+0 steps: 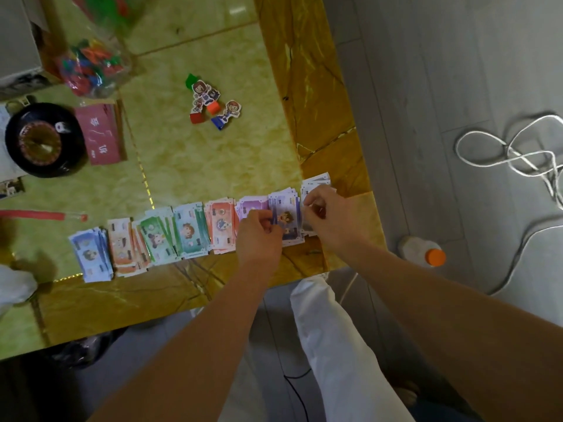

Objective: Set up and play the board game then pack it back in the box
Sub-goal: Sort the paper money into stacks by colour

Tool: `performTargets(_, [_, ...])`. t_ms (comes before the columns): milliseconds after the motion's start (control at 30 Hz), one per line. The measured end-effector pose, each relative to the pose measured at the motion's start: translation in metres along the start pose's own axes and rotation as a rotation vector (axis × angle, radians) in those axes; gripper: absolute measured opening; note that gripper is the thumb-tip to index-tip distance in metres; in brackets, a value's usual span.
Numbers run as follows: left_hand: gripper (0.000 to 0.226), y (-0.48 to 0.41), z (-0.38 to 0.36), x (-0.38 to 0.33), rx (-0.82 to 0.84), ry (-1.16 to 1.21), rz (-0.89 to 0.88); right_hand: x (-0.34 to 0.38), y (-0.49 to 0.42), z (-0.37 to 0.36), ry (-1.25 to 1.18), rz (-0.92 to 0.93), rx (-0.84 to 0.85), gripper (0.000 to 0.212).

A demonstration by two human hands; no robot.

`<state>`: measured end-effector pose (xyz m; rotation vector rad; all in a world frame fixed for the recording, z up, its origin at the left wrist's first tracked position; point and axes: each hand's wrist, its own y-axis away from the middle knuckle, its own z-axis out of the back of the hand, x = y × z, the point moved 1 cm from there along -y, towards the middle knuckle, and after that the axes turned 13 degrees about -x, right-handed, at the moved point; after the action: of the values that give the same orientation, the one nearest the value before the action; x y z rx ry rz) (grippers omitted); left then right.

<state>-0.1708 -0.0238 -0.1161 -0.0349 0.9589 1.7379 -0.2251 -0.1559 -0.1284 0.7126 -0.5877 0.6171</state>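
Fingers [268, 227] of the left hand [259, 237] pinch purple notes [288, 216]; the right hand [330, 216] seemingly pinches pale notes [316, 181] beside them.

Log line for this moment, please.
stage: setup, money row laid | left hand: pinches purple bills | right hand: pinches rightmost bills | pawns: lying mid-table

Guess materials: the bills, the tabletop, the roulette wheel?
Bills: thin printed paper, matte; they lie flat in fanned, overlapping stacks.
Tabletop: polished stone or a marble-look laminate, glossy; it shows veining and light glare, but I can't tell which it is.
Roulette wheel: probably moulded plastic; black rim with shiny highlights.
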Motion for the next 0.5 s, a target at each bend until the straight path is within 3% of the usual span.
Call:
performTargets(100, [0.035, -0.005, 0.003, -0.004, 0.067, -0.031, -0.003, 0.001, -0.006, -0.009, 0.090, -0.070, 0.131, 0.016])
performTargets(200, [0.035, -0.008, 0.009, -0.008, 0.136, 0.025, 0.047, 0.007, -0.018, -0.008, 0.187, -0.041, 0.117, 0.009])
performTargets(300, [0.026, -0.017, 0.019, -0.012, 0.091, 0.081, 0.033, 0.021, -0.031, -0.002, 0.189, -0.007, 0.108, 0.001])
performTargets(400, [0.018, -0.033, 0.037, -0.013, 0.041, 0.156, 0.032, 0.047, -0.044, -0.005, 0.113, 0.003, 0.135, 0.017])
performTargets(500, [0.016, -0.060, 0.065, -0.012, -0.037, 0.199, 0.017, 0.083, -0.062, -0.027, 0.085, 0.009, 0.105, 0.047])
